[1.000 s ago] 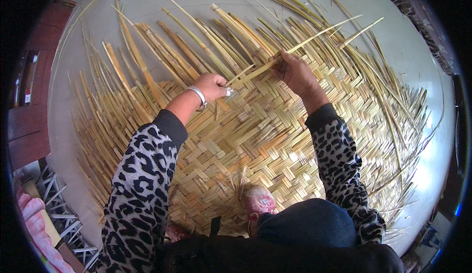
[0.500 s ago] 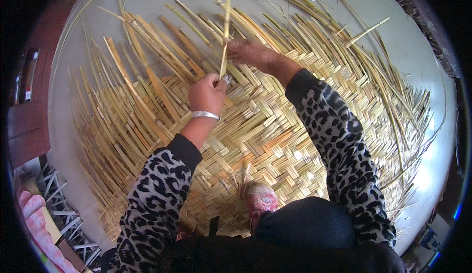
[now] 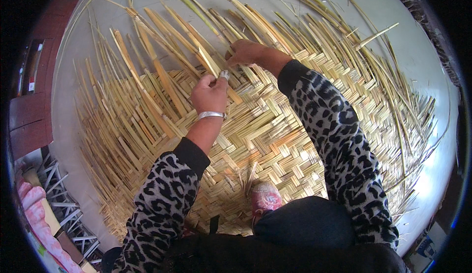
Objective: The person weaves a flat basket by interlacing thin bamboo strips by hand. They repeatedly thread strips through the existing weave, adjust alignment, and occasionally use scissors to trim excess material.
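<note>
Two hands are seen at work over a large woven mat [image 3: 275, 135] of pale split strips, spread on a grey floor [image 3: 423, 66]. Nearest, a pink shoe [image 3: 265, 197] is planted on the finished weave. Beyond it, the left hand [image 3: 210, 93] is closed around a loose strip [image 3: 209, 62], pinched at its lower end; the strip's long axis runs up and left, away from the fingers. Just beyond, the right hand [image 3: 246, 52] is pressed fingers-together onto neighbouring unwoven strips.
</note>
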The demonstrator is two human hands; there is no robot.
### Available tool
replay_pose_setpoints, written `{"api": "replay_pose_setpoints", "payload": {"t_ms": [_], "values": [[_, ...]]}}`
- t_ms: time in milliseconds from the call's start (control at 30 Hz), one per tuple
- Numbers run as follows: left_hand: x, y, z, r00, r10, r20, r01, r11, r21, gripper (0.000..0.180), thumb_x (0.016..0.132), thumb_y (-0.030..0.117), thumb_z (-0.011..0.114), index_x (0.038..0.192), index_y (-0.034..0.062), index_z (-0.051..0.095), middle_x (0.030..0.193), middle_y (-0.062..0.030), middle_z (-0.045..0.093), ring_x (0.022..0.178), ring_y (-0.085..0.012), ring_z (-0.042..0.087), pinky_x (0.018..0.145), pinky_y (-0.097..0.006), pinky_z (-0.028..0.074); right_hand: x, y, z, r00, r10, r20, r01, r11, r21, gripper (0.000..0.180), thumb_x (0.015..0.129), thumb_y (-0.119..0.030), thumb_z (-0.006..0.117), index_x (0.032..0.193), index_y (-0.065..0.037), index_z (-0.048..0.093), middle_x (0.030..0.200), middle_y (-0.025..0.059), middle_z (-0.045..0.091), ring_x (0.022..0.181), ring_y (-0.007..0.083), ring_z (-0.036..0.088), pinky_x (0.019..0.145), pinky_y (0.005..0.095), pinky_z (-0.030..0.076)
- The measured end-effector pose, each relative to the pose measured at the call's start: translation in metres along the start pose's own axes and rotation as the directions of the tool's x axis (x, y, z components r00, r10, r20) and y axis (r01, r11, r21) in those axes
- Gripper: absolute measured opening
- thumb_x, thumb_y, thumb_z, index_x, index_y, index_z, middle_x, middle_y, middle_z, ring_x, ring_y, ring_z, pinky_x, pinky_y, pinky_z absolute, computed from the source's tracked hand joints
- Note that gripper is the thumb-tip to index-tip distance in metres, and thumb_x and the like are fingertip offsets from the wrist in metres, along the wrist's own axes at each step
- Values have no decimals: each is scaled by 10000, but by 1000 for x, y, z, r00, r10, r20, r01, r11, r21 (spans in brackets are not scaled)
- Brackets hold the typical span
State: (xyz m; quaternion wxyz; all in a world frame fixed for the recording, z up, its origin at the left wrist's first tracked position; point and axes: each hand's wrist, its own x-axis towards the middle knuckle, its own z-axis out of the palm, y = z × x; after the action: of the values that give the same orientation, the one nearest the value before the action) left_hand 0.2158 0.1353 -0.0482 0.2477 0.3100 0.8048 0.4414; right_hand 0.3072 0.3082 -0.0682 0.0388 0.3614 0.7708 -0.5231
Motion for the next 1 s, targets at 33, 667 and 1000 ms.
{"api": "replay_pose_setpoints", "payload": {"t_ms": [33, 667, 1000], "values": [[1, -1, 1, 1000, -30, -3, 30, 999, -30, 219, 740, 195, 694, 721, -18, 646, 564, -109, 601, 505, -175, 559, 538, -324, 467, -2, 0, 1, 1000, 5, -12, -5, 999, 39, 491, 692, -375, 751, 989, 11, 686, 937, 198, 685, 790, 292, 682, 660, 406, 547], [29, -5, 11, 904, 147, 402, -272, 923, 273, 227, 774, 211, 678, 870, 5, 675, 768, -198, 662, 716, -343, 648, 665, -395, 497, -56, 16, -7, 985, -170, 8, 139, 830, 540, 286, 838, -206, 720, 1075, -60, 654, 954, 3, 654, 895, 89, 573, 833, 251, 437], [71, 11, 13, 654, -131, 745, -225, 907, 357, 294, 795, 170, 651, 1040, 11, 683, 921, -172, 703, 826, -277, 665, 782, -357, 502, -89, 35, -1, 976, -19, -216, 176, 650, 739, 256, 919, -130, 633, 1148, -14, 633, 1001, 37, 664, 884, 104, 623, 799, 251, 521]]}}
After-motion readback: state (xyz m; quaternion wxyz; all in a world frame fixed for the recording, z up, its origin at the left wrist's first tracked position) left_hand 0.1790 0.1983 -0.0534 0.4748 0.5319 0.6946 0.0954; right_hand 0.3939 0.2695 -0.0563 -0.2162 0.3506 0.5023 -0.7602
